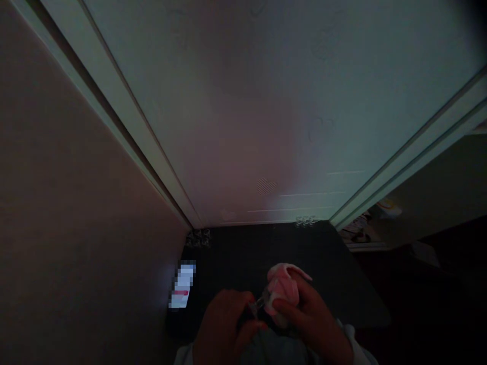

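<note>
Where the dark table (262, 248) meets a pale panel (243, 126), two clusters of small clear pieces sit, one near the back left (198, 238), another near the back right (306, 221); whether they are containers, or hold anything, is too dim to tell. Over the table's near part, the left hand (224, 319), thumb and fingers narrowly closed, pinches a small clear object (257, 305) against a pink cloth (284, 290). The right hand (310, 314) holds that bunched cloth, fingers curled behind, thumb in front.
</note>
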`<state>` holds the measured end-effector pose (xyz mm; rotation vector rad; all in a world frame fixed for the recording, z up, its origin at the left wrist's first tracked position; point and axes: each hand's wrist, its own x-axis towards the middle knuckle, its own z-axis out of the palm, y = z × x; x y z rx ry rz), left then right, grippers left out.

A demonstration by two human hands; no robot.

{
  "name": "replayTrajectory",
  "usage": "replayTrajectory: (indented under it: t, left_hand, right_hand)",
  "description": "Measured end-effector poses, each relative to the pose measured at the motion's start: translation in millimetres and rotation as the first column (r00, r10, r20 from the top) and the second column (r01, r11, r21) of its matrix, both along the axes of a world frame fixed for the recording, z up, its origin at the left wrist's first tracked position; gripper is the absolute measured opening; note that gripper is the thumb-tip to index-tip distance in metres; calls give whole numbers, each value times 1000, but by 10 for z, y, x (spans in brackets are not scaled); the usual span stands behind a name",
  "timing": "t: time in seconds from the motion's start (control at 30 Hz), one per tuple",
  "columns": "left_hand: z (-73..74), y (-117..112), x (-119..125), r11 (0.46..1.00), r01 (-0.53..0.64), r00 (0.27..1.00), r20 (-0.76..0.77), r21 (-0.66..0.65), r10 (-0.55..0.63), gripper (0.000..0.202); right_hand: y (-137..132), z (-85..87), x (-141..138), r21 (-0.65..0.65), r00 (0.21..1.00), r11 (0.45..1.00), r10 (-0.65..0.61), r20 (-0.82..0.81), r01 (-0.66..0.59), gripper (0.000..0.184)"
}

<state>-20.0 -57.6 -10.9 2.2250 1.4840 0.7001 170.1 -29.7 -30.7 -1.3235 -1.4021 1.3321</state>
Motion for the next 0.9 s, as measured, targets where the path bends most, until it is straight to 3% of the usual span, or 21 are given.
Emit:
replayTrajectory:
  t: [0.2,0.43,0.67,0.9]
  left_hand:
    - [-39,-106,-72,997,-40,998,-37,62,43,22]
    - [-48,-202,-165,959,-19,993,-108,283,51,26]
    - [-60,-264,-142,972,58,991,-133,229,-27,17]
    - [-9,-205,-71,968,61,982,-189,242,-15,16]
  right_hand:
    - [-157,-96,-103,-78,999,997,-1,-52,-4,25]
    - [-264,-28,-238,-118,990,992,30,-138,-46,24]
    - [-352,-201,-149,-162,999,986,38,17,-35,21]
    - [-300,-214,-157,-184,998,982,34,-61,-45,23]
